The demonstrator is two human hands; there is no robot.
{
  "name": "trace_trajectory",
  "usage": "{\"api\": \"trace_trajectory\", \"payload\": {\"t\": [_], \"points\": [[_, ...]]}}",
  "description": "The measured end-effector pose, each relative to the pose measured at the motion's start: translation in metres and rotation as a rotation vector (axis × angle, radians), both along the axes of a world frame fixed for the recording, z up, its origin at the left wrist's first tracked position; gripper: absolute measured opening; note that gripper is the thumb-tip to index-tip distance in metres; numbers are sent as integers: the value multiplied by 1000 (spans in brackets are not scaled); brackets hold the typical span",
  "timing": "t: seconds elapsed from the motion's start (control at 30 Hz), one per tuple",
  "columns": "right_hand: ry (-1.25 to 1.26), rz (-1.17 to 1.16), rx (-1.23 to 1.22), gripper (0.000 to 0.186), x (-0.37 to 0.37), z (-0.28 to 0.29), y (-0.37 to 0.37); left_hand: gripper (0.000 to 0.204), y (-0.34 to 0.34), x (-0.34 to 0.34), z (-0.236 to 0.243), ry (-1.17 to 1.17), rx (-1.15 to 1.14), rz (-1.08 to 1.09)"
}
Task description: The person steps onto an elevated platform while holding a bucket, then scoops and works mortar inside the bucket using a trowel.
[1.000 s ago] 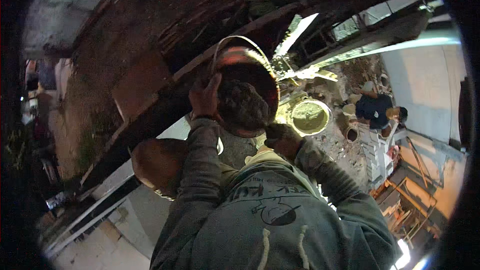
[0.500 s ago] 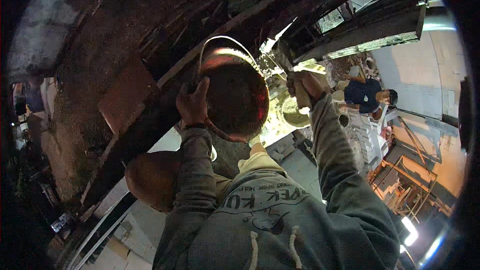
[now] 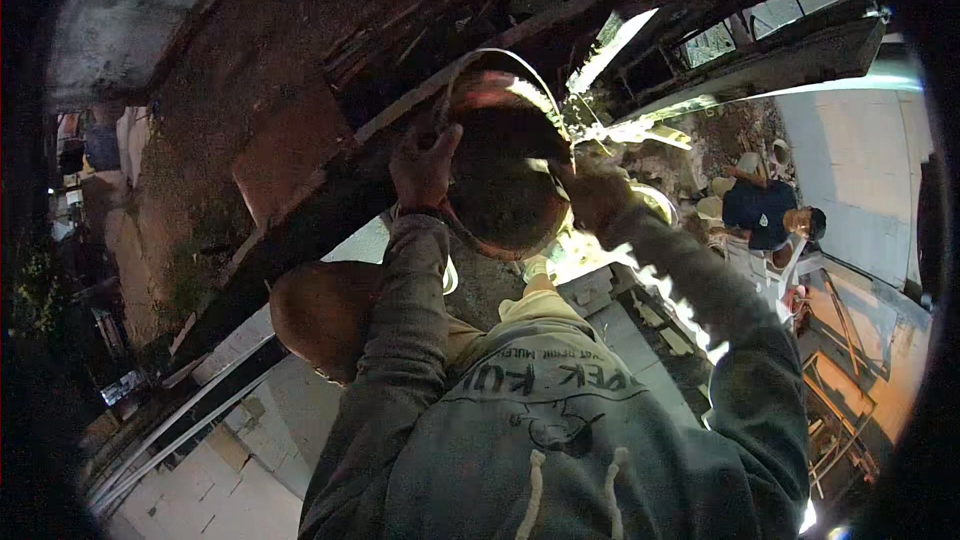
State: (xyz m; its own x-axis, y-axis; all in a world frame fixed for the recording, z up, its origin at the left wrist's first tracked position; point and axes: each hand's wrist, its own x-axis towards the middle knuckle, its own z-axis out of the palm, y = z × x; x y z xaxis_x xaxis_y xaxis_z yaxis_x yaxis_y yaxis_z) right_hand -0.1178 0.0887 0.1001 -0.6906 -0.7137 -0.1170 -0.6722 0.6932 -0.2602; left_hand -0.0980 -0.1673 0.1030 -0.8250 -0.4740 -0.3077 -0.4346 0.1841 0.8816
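My left hand (image 3: 420, 168) grips the left rim of a dark round bucket (image 3: 505, 185), with the thumb lying over the edge. A thin curved handle (image 3: 500, 52) arches above the bucket's far side. The bucket is tilted and its inside is mostly in shadow, so its contents are hard to make out. My right hand (image 3: 600, 198) is at the bucket's right rim, in deep shadow. Its fingers look curled in a closed grip, but what they hold is hidden. My knee (image 3: 325, 315) is bent at the lower left.
A long timber beam (image 3: 500, 40) runs diagonally beyond the bucket, with a flat reddish board (image 3: 290, 155) to its left. Another person in a dark shirt (image 3: 755, 212) is at the right, before a pale wall (image 3: 850, 160). Strong light falls behind my right arm.
My right hand has moved left and slightly down, from the brightly lit area to the bucket's right rim. My left hand still holds the bucket; the whole view has shifted slightly.
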Motion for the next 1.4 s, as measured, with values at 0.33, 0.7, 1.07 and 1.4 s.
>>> {"api": "trace_trajectory", "payload": {"t": [0.33,0.7,1.07,1.4], "points": [[-272,-186,-499,27,-32,-178,-70,43,21,10,-1,202,79,-37],[-55,0,90,25,-11,-53,-18,45,35,5,13,140,-307,-129],[-234,-136,-4,29,-26,-177,-41,51,51,10,10,199,-381,-255],[-456,-91,-8,31,55,-147,-27,49,43,14,9,-8,-460,-301]]}}
